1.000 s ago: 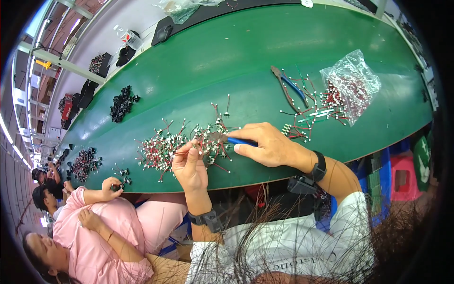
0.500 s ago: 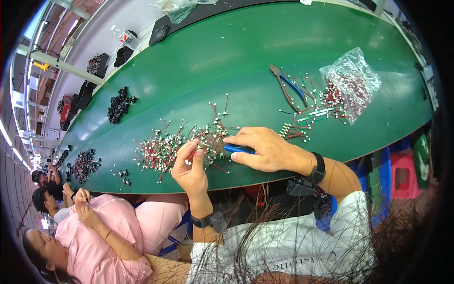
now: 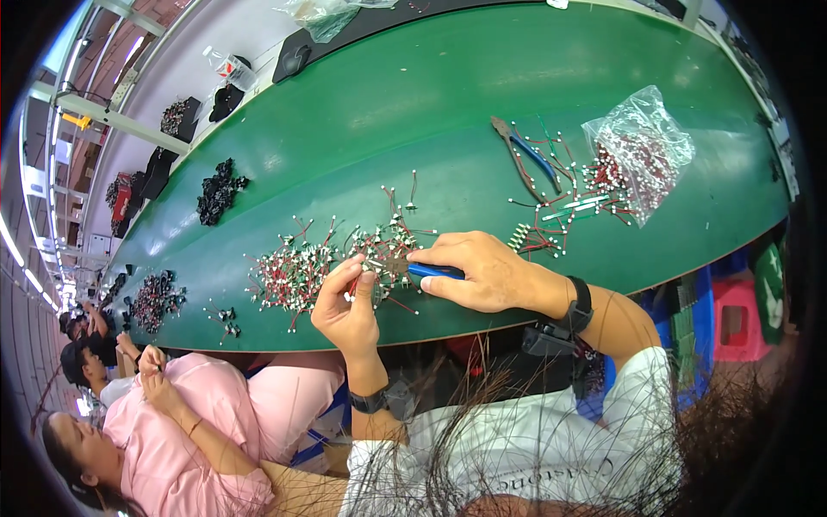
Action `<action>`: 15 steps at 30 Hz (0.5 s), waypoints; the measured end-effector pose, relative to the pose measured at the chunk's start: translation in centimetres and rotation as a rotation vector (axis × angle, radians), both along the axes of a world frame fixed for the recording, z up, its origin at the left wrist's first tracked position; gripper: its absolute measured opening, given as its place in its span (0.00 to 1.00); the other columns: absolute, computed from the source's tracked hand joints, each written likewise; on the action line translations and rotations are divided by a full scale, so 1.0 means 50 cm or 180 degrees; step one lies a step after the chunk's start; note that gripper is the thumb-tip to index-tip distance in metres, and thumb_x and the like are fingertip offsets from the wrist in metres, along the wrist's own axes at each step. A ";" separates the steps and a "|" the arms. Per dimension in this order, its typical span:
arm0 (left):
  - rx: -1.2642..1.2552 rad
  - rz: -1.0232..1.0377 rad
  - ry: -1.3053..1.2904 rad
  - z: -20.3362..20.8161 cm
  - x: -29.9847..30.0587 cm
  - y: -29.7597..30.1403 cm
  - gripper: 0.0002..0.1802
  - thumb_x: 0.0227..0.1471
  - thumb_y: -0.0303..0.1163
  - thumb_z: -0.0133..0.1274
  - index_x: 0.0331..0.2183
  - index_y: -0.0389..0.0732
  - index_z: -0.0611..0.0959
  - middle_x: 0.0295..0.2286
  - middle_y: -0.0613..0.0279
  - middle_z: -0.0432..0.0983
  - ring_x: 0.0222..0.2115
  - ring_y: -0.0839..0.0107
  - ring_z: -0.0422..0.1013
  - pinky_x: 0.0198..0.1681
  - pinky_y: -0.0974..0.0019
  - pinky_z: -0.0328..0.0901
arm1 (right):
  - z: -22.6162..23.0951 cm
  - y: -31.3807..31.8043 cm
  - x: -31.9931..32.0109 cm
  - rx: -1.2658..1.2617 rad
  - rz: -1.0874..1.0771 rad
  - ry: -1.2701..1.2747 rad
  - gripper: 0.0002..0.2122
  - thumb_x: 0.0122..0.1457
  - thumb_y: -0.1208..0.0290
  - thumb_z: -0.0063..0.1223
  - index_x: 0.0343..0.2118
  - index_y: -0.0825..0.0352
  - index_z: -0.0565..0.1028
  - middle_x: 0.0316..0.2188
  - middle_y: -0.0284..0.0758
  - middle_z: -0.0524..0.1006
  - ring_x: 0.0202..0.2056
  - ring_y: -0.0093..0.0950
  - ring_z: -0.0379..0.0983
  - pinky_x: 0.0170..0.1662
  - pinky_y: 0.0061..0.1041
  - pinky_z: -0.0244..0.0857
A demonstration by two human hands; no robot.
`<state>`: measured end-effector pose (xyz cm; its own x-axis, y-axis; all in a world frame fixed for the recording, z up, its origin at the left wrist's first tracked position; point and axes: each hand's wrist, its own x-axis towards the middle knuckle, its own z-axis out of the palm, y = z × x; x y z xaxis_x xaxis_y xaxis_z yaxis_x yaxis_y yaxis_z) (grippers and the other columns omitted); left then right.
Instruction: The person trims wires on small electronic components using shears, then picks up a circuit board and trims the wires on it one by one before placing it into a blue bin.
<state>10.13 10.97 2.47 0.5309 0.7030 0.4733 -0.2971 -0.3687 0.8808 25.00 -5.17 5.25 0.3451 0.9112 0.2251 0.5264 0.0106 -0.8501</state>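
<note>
My right hand point(image 3: 493, 274) is closed around blue-handled cutting pliers point(image 3: 435, 271), whose metal jaws point left toward my other hand. Thumb and forefinger of my left hand point(image 3: 346, 312) pinch a small wired connector point(image 3: 371, 264), a pale piece at the plier tips. Its exact form is too small to make out. Both hands hover over the near edge of a heap of small wired parts point(image 3: 289, 277), with red and black leads and white ends. Whether the jaws touch the connector cannot be seen clearly.
A second pair of pliers point(image 3: 541, 159) lies on the green table point(image 3: 413, 112), beside loose wires and a clear plastic bag point(image 3: 650, 146) of wired parts. Black parts point(image 3: 220, 191) form a pile at left. A co-worker in pink point(image 3: 198, 405) sits close on my left.
My hands and the pliers stay almost in place; the left fingers have shifted very slightly. The co-worker's hands at left have moved a little.
</note>
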 end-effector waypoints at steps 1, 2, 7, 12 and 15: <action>0.0002 0.0003 -0.0001 0.002 -0.001 0.000 0.10 0.46 0.16 0.61 0.35 0.31 0.81 0.39 0.47 0.77 0.39 0.66 0.74 0.41 0.69 0.72 | 0.000 0.000 0.000 -0.0001 0.0004 0.0019 0.20 0.55 0.59 0.52 0.45 0.67 0.77 0.29 0.46 0.76 0.33 0.44 0.73 0.38 0.39 0.66; -0.0006 0.0009 -0.0015 0.004 0.000 -0.002 0.10 0.46 0.16 0.61 0.35 0.31 0.81 0.39 0.46 0.77 0.39 0.66 0.74 0.40 0.69 0.72 | -0.001 0.001 0.000 -0.0003 0.0002 0.0019 0.20 0.55 0.59 0.52 0.45 0.67 0.77 0.29 0.46 0.76 0.33 0.44 0.73 0.38 0.39 0.66; 0.0166 0.0046 -0.0006 0.002 0.000 0.004 0.10 0.46 0.15 0.60 0.35 0.30 0.81 0.39 0.46 0.77 0.38 0.67 0.74 0.39 0.69 0.73 | -0.004 0.001 -0.001 0.0021 0.0002 -0.0011 0.19 0.55 0.59 0.52 0.45 0.67 0.77 0.29 0.46 0.76 0.33 0.43 0.73 0.38 0.38 0.66; 0.0209 -0.0095 0.0005 0.005 0.001 0.000 0.10 0.46 0.13 0.59 0.35 0.30 0.81 0.38 0.49 0.77 0.37 0.69 0.74 0.38 0.70 0.73 | -0.002 0.000 0.001 -0.0014 0.0021 -0.0025 0.19 0.55 0.59 0.52 0.45 0.67 0.78 0.28 0.46 0.76 0.32 0.43 0.73 0.37 0.38 0.66; 0.0423 -0.0099 0.0006 -0.001 0.002 0.007 0.11 0.45 0.12 0.58 0.35 0.31 0.82 0.38 0.50 0.77 0.37 0.68 0.73 0.38 0.70 0.72 | 0.000 -0.001 0.001 -0.0027 0.0023 -0.0027 0.19 0.55 0.60 0.52 0.44 0.67 0.78 0.28 0.46 0.76 0.32 0.43 0.73 0.37 0.39 0.66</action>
<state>10.23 11.32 2.42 0.5523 0.6174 0.5602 -0.3085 -0.4729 0.8253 25.06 -5.20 5.27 0.3367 0.9155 0.2204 0.5335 0.0074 -0.8458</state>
